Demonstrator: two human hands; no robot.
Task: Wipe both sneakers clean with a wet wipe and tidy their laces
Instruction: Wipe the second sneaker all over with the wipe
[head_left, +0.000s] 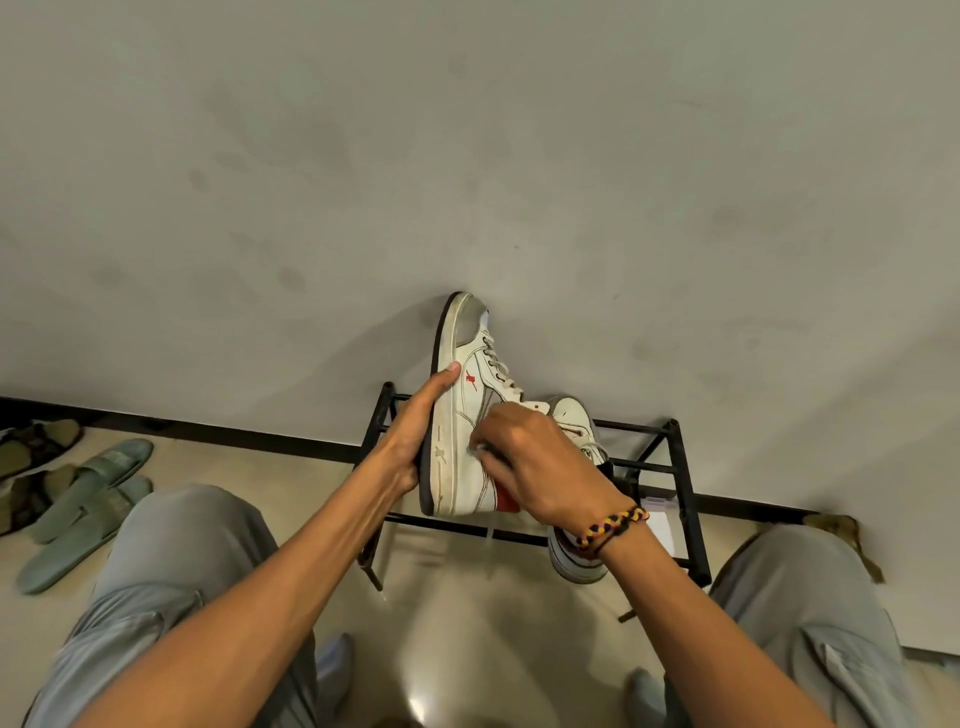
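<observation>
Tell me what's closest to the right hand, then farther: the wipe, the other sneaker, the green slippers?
1. Wipe: under the right hand's fingers, against the held sneaker.
2. Other sneaker: just behind that hand, on the rack.
3. Green slippers: far left, on the floor.

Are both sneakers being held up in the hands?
No: only one sneaker is held; the other sneaker sits on the black rack.

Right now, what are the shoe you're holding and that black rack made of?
The shoe looks like smooth white leather or fake leather with stitched seams, a grey toe patch and a scuffed rubbery sole; I can't tell which leather. The rack looks like thin metal rods painted matte black, straight and hard-edged.
</observation>
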